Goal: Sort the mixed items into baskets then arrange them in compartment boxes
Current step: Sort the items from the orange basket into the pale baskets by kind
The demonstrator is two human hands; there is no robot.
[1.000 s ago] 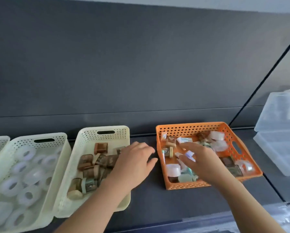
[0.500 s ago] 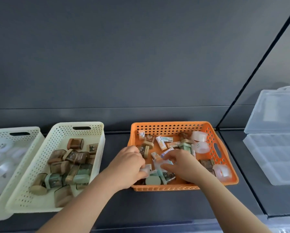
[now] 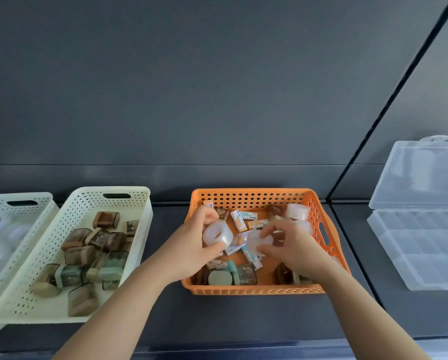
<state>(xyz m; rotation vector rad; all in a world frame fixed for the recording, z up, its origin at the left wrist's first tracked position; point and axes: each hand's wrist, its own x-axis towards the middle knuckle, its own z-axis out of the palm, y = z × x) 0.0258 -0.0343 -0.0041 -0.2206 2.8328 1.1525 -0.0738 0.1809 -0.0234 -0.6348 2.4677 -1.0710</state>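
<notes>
Dark grey matte counter point(image 3: 171, 315) stretching across whole scene, left to right. Thin dark seam point(image 3: 343, 229) cutting across counter right of centre, running from far edge toward near side. Plain dark grey wall point(image 3: 191, 87) rising behind far edge, filling upper half of view. Horizontal band point(image 3: 217, 178) running along wall base, faint line marking its top. Black diagonal strip point(image 3: 388, 107) slanting from upper right corner down to counter's far edge. Bluish strip point(image 3: 243, 348) showing along near edge.

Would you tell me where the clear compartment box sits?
Head view: the clear compartment box lies open at far right, right of the orange basket.
</notes>
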